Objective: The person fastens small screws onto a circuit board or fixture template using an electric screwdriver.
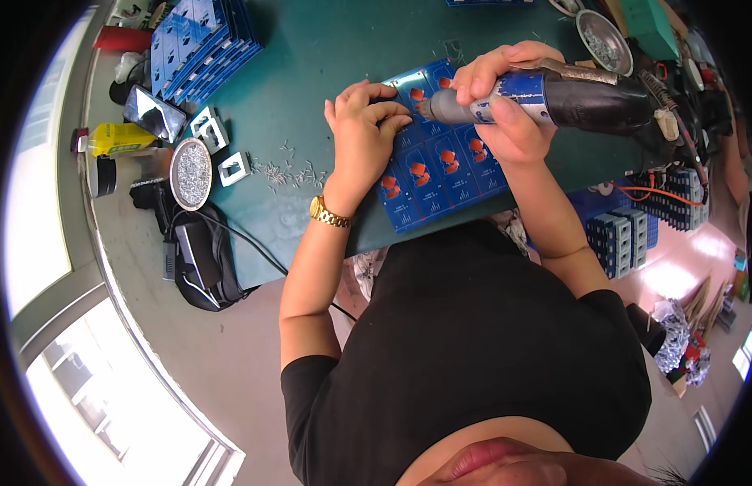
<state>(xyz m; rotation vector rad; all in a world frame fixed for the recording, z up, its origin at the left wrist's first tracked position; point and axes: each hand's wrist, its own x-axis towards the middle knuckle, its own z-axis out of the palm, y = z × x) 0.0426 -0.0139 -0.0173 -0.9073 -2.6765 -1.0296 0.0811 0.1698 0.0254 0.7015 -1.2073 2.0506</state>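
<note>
A blue printed panel (pixel 429 155) with rows of orange-and-white shapes lies at the table's front edge. Bent over its left side is my left hand (pixel 365 130), wearing a gold wristwatch (pixel 329 212). Its thumb and fingers come together in a pinch; anything between them is too small to make out. My right hand (pixel 514 105) wraps around a handheld power tool (pixel 591 101) with a blue-and-silver barrel and black rear body. The tool lies sideways above the panel, its tapered nose pointing left toward my left fingers. The contact at its tip is unclear.
Small metal pins (pixel 291 174) are scattered left of my left hand. A round dish (pixel 190 173) of similar pieces and white square parts (pixel 233 168) sit farther left. Blue panels (pixel 199 49) are stacked at the back left. Another metal dish (pixel 604 42) stands back right, near cables.
</note>
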